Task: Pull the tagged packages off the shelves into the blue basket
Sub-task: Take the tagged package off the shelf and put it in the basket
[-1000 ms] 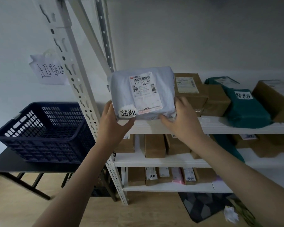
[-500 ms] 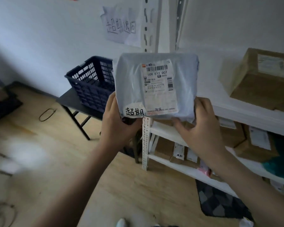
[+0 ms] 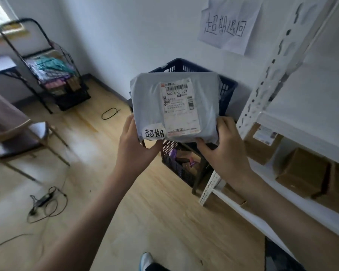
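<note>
I hold a grey plastic mailer package (image 3: 149,106) with a white shipping label and a handwritten white tag at its lower left corner. My left hand (image 3: 134,147) grips its lower left edge and my right hand (image 3: 226,153) grips its lower right edge. The package hangs in the air in front of the blue basket (image 3: 228,85), which stands behind it and is mostly hidden. The white shelf unit (image 3: 299,132) with brown boxes (image 3: 301,173) runs along the right.
A dark crate (image 3: 176,165) with items sits low under the basket. A handwritten paper sign (image 3: 225,26) hangs on the wall. A wire cart (image 3: 53,75) stands far left, a chair (image 3: 18,137) at left, cables (image 3: 45,202) on the wooden floor.
The package has come off the shelf and swung left with both hands; the view has turned left, so the basket now lies directly behind the package.
</note>
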`<action>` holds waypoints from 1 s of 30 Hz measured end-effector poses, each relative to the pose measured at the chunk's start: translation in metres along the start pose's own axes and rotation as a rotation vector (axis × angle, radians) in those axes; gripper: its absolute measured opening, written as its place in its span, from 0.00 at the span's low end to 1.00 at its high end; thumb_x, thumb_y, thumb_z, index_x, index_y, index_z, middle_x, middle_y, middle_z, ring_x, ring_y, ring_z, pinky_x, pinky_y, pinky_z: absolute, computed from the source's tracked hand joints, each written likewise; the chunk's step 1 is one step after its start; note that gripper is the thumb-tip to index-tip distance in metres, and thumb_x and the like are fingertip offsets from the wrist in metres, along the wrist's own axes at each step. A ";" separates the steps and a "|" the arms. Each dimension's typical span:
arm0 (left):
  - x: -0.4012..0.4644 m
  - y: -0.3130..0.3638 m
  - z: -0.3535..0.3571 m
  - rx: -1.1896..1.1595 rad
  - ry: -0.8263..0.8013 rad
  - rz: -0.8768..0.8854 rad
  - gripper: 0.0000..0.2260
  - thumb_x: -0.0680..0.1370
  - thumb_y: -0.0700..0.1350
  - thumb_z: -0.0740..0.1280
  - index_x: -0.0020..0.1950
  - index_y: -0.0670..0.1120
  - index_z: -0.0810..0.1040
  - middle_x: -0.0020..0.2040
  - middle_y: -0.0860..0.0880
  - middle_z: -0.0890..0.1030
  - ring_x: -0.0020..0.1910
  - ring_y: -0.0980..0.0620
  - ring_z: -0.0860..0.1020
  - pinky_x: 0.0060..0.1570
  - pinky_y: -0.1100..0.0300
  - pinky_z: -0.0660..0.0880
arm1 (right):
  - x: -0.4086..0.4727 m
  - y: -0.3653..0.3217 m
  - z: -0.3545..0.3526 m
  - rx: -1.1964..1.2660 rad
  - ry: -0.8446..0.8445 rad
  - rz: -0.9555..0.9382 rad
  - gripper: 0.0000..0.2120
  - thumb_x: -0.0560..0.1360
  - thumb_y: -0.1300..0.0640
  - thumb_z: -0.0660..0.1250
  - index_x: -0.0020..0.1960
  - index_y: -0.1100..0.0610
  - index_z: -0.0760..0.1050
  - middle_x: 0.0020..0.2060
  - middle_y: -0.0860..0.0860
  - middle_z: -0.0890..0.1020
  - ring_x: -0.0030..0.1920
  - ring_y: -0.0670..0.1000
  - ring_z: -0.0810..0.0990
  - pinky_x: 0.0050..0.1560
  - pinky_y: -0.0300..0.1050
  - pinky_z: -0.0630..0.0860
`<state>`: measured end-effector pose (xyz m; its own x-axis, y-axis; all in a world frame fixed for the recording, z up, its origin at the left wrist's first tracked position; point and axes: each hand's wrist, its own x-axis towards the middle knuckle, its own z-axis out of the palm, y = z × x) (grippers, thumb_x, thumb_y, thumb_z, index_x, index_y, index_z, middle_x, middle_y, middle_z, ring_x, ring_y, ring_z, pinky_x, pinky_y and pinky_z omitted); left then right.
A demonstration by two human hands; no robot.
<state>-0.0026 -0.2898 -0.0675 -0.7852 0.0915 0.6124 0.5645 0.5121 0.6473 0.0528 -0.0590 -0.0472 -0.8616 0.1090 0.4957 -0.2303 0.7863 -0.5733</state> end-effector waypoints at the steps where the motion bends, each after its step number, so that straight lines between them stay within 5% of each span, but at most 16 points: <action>1: 0.004 -0.009 -0.006 -0.002 -0.001 0.000 0.23 0.71 0.43 0.79 0.61 0.37 0.78 0.60 0.44 0.78 0.62 0.45 0.76 0.56 0.51 0.77 | 0.006 -0.004 0.010 0.007 -0.005 0.001 0.26 0.74 0.50 0.75 0.65 0.61 0.72 0.55 0.46 0.69 0.53 0.42 0.73 0.49 0.25 0.69; 7: 0.041 -0.070 -0.033 -0.010 -0.041 -0.033 0.25 0.70 0.43 0.80 0.65 0.41 0.77 0.62 0.46 0.77 0.62 0.49 0.76 0.57 0.52 0.77 | 0.046 -0.024 0.072 -0.009 -0.011 0.023 0.24 0.73 0.50 0.75 0.64 0.59 0.72 0.55 0.47 0.71 0.52 0.44 0.73 0.46 0.31 0.70; 12: 0.084 -0.120 -0.036 -0.028 -0.094 -0.062 0.26 0.70 0.44 0.79 0.65 0.43 0.76 0.59 0.49 0.76 0.52 0.60 0.76 0.45 0.60 0.78 | 0.087 -0.026 0.121 -0.042 -0.006 0.060 0.24 0.73 0.49 0.75 0.63 0.59 0.73 0.56 0.50 0.72 0.52 0.46 0.75 0.47 0.35 0.72; 15: 0.109 -0.152 -0.025 -0.076 -0.119 -0.047 0.26 0.70 0.43 0.80 0.66 0.41 0.76 0.60 0.48 0.76 0.57 0.57 0.77 0.49 0.64 0.78 | 0.113 -0.018 0.145 -0.044 -0.015 0.092 0.25 0.73 0.47 0.73 0.63 0.60 0.72 0.56 0.50 0.72 0.51 0.46 0.76 0.47 0.36 0.74; 21: 0.179 -0.216 0.031 -0.099 -0.196 -0.043 0.23 0.70 0.43 0.80 0.62 0.41 0.77 0.58 0.47 0.76 0.57 0.50 0.77 0.48 0.70 0.75 | 0.180 0.029 0.189 -0.041 -0.020 0.178 0.23 0.73 0.49 0.75 0.63 0.58 0.73 0.55 0.48 0.71 0.52 0.47 0.77 0.49 0.43 0.78; 24: 0.227 -0.247 0.075 -0.076 -0.261 -0.043 0.24 0.70 0.47 0.79 0.62 0.43 0.76 0.58 0.49 0.76 0.58 0.49 0.77 0.49 0.64 0.77 | 0.220 0.067 0.206 -0.050 0.002 0.238 0.23 0.73 0.50 0.75 0.63 0.58 0.74 0.54 0.48 0.72 0.52 0.46 0.75 0.50 0.42 0.76; 30: 0.320 -0.281 0.165 -0.094 -0.433 -0.062 0.27 0.71 0.51 0.78 0.66 0.47 0.74 0.59 0.53 0.76 0.58 0.59 0.74 0.50 0.73 0.74 | 0.296 0.144 0.220 -0.081 0.022 0.381 0.25 0.74 0.49 0.75 0.66 0.58 0.73 0.53 0.50 0.72 0.50 0.49 0.76 0.46 0.44 0.77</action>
<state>-0.4540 -0.2639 -0.1284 -0.8414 0.4223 0.3373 0.5177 0.4503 0.7275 -0.3353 -0.0476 -0.1265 -0.8686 0.4144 0.2716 0.1413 0.7326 -0.6658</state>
